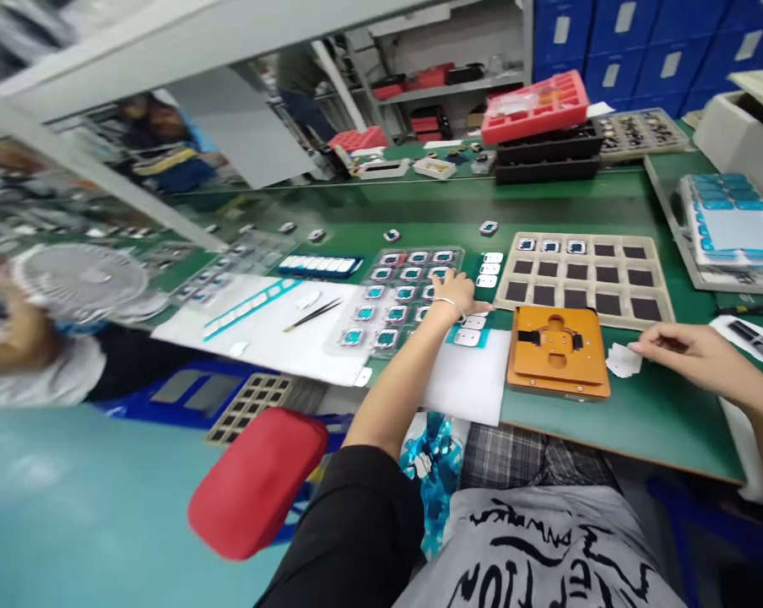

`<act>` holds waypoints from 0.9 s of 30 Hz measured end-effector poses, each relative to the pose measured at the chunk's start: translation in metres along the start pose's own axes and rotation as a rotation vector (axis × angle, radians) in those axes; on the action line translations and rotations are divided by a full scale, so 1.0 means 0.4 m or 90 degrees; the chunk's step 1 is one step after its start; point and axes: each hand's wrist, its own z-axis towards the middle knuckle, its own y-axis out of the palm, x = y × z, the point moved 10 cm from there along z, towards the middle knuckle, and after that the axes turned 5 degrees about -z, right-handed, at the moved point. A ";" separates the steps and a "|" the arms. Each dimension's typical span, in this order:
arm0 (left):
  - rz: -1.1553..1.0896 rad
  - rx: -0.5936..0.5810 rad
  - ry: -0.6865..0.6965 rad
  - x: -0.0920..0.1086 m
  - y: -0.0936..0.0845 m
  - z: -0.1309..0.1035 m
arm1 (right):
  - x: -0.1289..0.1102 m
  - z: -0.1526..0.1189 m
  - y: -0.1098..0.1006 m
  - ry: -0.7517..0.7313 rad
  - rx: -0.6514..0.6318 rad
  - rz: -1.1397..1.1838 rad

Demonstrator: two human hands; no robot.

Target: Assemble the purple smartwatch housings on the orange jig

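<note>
My left hand (456, 293) reaches palm down over a clear plastic tray (337, 338) holding rows of small square parts with teal faces. Its fingers are apart, with the tips at a part in the right column and the thumb out to the right; nothing shows in its grasp. On the right, my right hand (689, 350) pinches the edge of a white paper piece (623, 361) with an uneven outline. Just left of that paper sits an orange fixture (557, 350) with a shaped recess. Behind the fixture, a beige compartment tray (584, 319) has three square parts in its back row.
Tweezers (311, 315) lie on a white sheet (261, 338) with a teal label strip (251, 309). White labels (489, 268) are beside the clear tray. Stacked red and black trays (537, 110) stand behind. A red seat (258, 481) is below the table; another person's arm (8, 329) is at left.
</note>
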 end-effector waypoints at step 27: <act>-0.631 0.490 0.703 0.188 -0.238 -0.243 | -0.424 0.092 -0.053 -0.522 0.382 -0.135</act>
